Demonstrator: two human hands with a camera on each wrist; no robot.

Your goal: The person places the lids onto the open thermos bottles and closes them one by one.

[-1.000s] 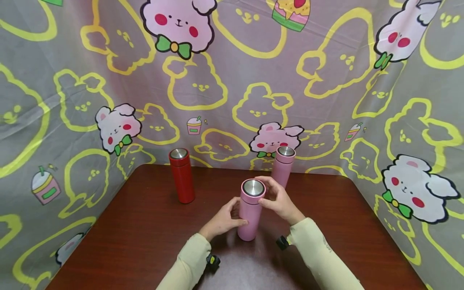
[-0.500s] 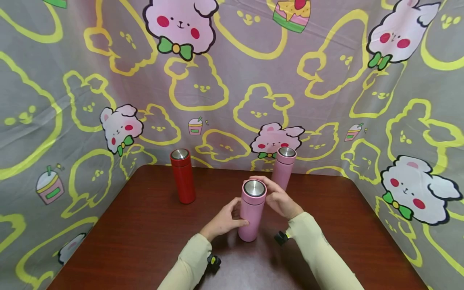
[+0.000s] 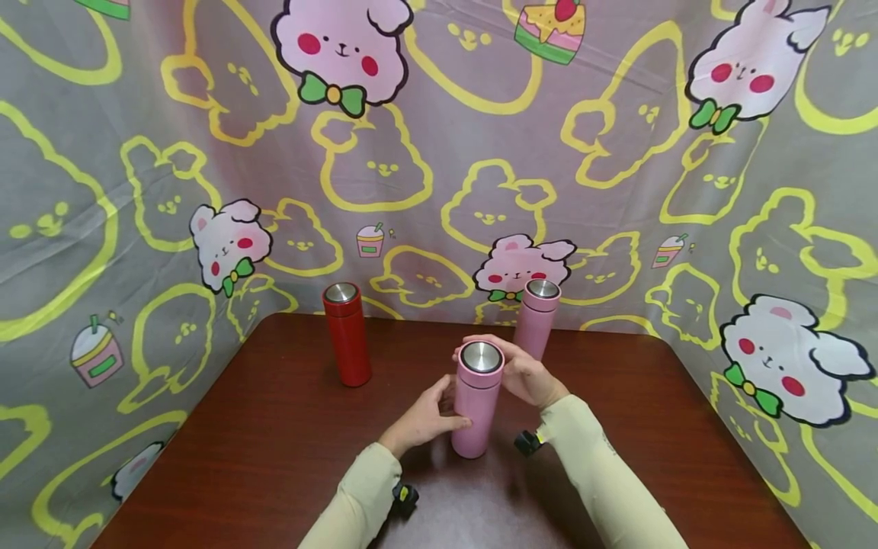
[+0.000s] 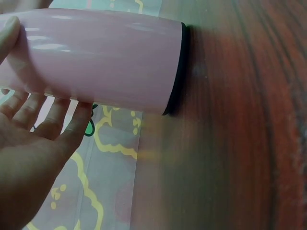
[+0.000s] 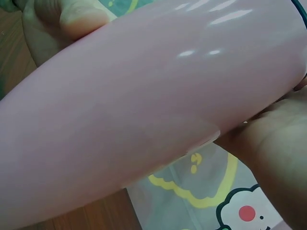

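A pink thermos (image 3: pixel 473 423) with a silver-topped lid (image 3: pixel 480 357) stands upright on the table, held by both hands. My left hand (image 3: pixel 420 418) grips its body, thumb across the front and fingers on the far side. In the left wrist view the fingers lie along the pink wall (image 4: pixel 105 60), and the black-rimmed base is at the tabletop. My right hand (image 3: pixel 533 379) curls round the lid from the right and behind, its fingertips showing at the lid's left. The right wrist view is mostly filled by the pink body (image 5: pixel 120 105); the right thumb is mostly hidden.
A red thermos (image 3: pixel 350 343) stands back left on the dark wooden table (image 3: pixel 274 450). Behind my right hand is a second pink thermos (image 3: pixel 535 328). Patterned cloth (image 3: pixel 405 183) encloses the table's back and sides. A small black camera (image 3: pixel 405 498) hangs under the left wrist.
My right hand's fingers have slid leftward behind the lid, and its thumb has left the lid's front. The left hand and the thermos have stayed in place.
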